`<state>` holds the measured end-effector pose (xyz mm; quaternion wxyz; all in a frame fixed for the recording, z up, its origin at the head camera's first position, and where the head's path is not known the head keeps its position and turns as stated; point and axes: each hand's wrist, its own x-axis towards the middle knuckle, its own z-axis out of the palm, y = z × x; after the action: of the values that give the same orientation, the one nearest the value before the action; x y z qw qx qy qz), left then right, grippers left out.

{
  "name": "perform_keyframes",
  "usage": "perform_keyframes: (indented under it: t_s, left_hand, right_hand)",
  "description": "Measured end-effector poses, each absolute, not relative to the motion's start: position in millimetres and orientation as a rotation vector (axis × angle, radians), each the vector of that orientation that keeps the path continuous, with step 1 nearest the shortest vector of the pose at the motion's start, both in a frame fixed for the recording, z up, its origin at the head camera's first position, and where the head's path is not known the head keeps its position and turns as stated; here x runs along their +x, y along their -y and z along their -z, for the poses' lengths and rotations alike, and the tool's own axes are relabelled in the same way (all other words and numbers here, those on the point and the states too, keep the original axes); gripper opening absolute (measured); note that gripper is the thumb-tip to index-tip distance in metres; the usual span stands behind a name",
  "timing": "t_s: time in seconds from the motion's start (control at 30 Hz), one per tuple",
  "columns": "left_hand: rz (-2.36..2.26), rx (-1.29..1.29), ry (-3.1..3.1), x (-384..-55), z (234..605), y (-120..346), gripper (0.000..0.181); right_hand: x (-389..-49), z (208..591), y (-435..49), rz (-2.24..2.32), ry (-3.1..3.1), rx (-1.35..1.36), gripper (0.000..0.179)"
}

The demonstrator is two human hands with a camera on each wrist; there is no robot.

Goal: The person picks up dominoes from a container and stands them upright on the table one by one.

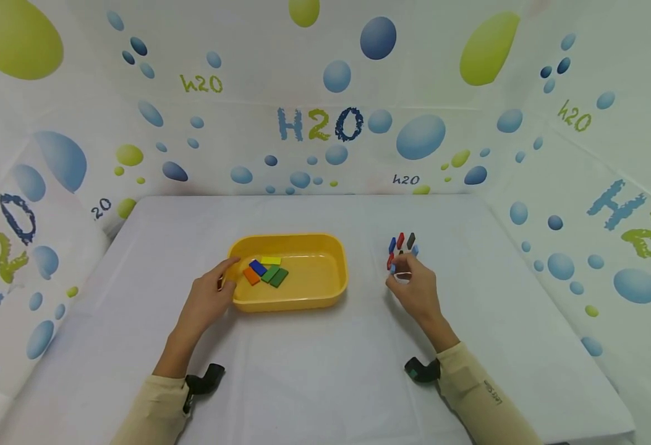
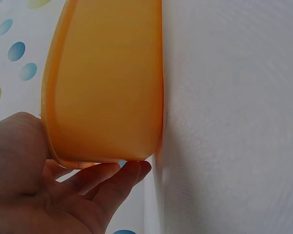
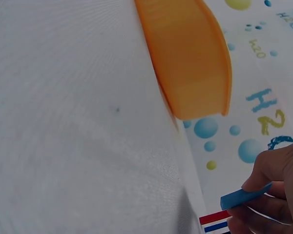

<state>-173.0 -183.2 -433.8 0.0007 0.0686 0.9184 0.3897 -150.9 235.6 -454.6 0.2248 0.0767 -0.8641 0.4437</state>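
A yellow plastic tray (image 1: 286,306) stands left of centre on the table. My left hand (image 1: 207,300) grips its left end, the thumb over the rim and the fingers against the outer wall in the left wrist view. On the tray's floor lie several flat blocks: orange (image 1: 251,275), blue (image 1: 258,267), yellow (image 1: 271,261) and two green (image 1: 279,277). To the right of the tray, my right hand (image 1: 418,289) pinches a light blue block (image 3: 244,197) between thumb and fingers. Just beyond that hand is a group of small blocks, among them blue (image 1: 392,245), red (image 1: 400,240) and dark (image 1: 411,240); the hand partly hides it.
A white cloth covers the table (image 1: 314,371). Behind and at both sides hangs a white curtain (image 1: 269,80) printed with bubbles and H2O lettering. A black wrist camera mount (image 1: 205,379) sits on the left wrist and another mount (image 1: 422,369) on the right.
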Motion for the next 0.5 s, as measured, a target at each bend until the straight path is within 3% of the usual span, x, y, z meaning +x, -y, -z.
perform_keyframes:
  t_s: [0.5]
  left_hand:
    - [-1.219, 0.209, -2.889, -172.2, 433.1, 182.6, 0.052]
  right_hand:
    - [-153.9, 462.2, -241.1, -1.273, 2.451, 0.128, 0.027]
